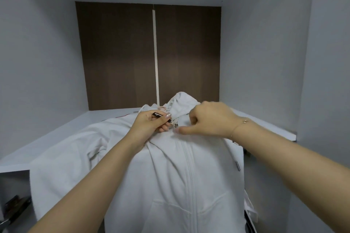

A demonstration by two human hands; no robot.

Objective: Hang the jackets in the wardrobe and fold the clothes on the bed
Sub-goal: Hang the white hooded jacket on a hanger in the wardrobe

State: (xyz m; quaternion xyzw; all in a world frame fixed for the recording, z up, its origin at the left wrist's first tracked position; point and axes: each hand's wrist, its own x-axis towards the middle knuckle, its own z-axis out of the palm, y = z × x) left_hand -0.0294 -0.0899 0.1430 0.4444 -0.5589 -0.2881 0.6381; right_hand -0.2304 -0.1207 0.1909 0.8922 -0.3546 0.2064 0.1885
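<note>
A white zip-up hooded jacket [170, 176] hangs in front of me inside the wardrobe, zipped closed, its hood [181, 100] up against the shelf. At the collar, my left hand [149, 125] pinches the black zipper pull tab [158, 114]. My right hand [206, 119] grips the jacket's collar fabric just right of the zipper top, thumb stretched toward the slider. One sleeve [75, 143] drapes left over the shelf edge. The hanger is hidden under the fabric.
A white wardrobe shelf [62, 128] runs behind the jacket, with a dark brown back panel [123, 53] above it. Grey side walls [34, 62] close in left and right. A dark compartment [13, 204] shows at lower left.
</note>
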